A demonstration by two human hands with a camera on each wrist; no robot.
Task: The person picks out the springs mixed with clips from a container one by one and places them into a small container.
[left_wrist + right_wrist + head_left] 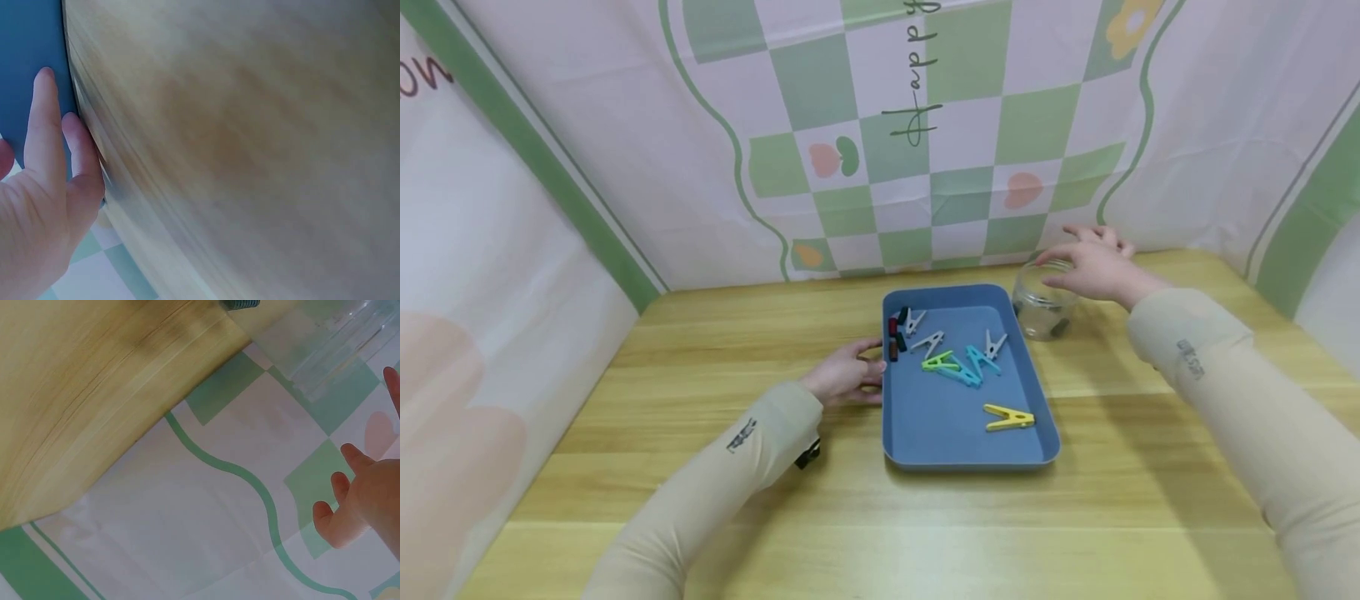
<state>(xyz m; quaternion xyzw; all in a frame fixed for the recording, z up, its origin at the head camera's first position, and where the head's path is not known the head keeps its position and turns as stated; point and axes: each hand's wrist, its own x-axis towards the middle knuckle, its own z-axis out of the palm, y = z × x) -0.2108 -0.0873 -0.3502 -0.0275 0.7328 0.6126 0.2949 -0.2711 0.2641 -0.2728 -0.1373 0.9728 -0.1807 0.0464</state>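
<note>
My left hand (846, 372) rests its fingers against the outer left wall of a blue tray (925, 437); in the left wrist view, the straight fingers (45, 119) lie along that wall. Over the mouth of a clear jar (1037, 321), my right hand (1096, 265) hovers with spread fingers and nothing visible in them. Small dark pieces sit at the jar's bottom. Inside the tray lie several clothespins: a yellow clothespin (1022, 418), a green clothespin (938, 363), blue ones and pale grey ones. Small red, brown and dark cylinders (892, 327) gather at the tray's upper left.
Under everything is a wooden table (737, 533). A checked green and white cloth (962, 133) hangs behind the table's far edge, close to the jar. More printed cloth covers the left and right sides.
</note>
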